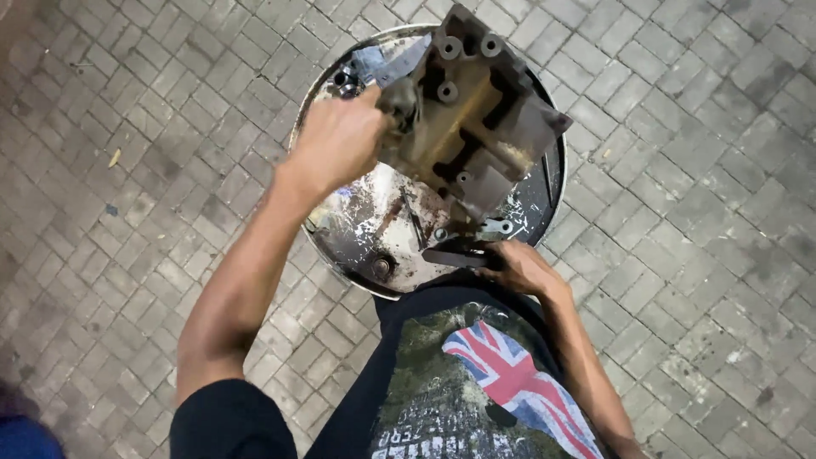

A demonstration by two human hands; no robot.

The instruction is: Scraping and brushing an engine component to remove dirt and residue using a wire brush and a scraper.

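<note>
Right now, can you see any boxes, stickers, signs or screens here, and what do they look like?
No boxes, stickers, signs or screens show.
Only print: a flag picture on the person's dark shirt, bottom middle, red, white and blue, with pale lettering under it.
The left hand grips a bare metal casting over a round drum top; none carries a label.

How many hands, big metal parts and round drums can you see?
Hands: 2, left hand and right hand
Big metal parts: 1, metal casting
Round drums: 1, drum
Total: 4
</note>
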